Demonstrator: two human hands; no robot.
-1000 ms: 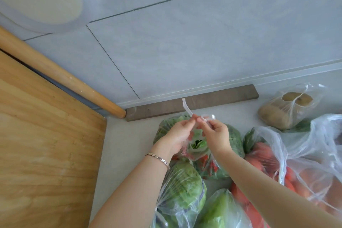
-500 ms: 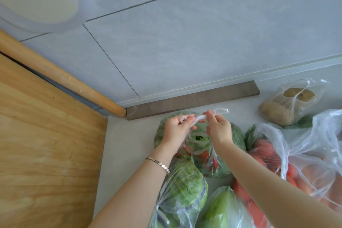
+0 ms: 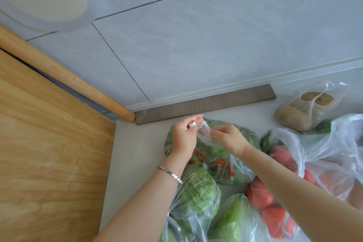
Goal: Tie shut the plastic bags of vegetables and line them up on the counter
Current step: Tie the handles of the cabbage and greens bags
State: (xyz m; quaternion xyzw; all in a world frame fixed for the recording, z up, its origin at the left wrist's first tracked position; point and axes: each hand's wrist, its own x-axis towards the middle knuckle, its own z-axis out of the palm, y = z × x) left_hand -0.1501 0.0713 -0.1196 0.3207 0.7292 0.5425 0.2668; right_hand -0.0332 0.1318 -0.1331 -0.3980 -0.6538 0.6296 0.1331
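Broadly, a grey tiled wall [image 3: 216, 45] fills the upper view; a light wooden panel [image 3: 49, 163] takes the left side, with a round wooden rod [image 3: 64, 78] leaning along its top edge. Pale counter [image 3: 137, 153] below, meeting the wall behind a dark wooden strip [image 3: 206, 106]. Far right: a big clear bag of tomatoes [image 3: 324, 163], mouth loose and open. Centre of the counter, near the strip: the bag of leafy greens [image 3: 216, 159], red print on its plastic, lying just left of the tomatoes and touching a bag of cabbage [image 3: 198, 190] in front of it. Another green-filled bag [image 3: 229, 222] at the bottom edge. A knotted bag of potatoes [image 3: 302, 112] sits apart at the back right. Both hands meet over the greens bag. Left hand [image 3: 183, 137]: fingers curled, pinching one twisted white handle end at the fingertips. Right hand [image 3: 227, 137]: fingers curled, pinching the other handle close by; the bag handles [image 3: 204, 125] cross between the two hands, plastic pulled taut up from the bag. Thin metal bracelet [image 3: 170, 174] on the left wrist.
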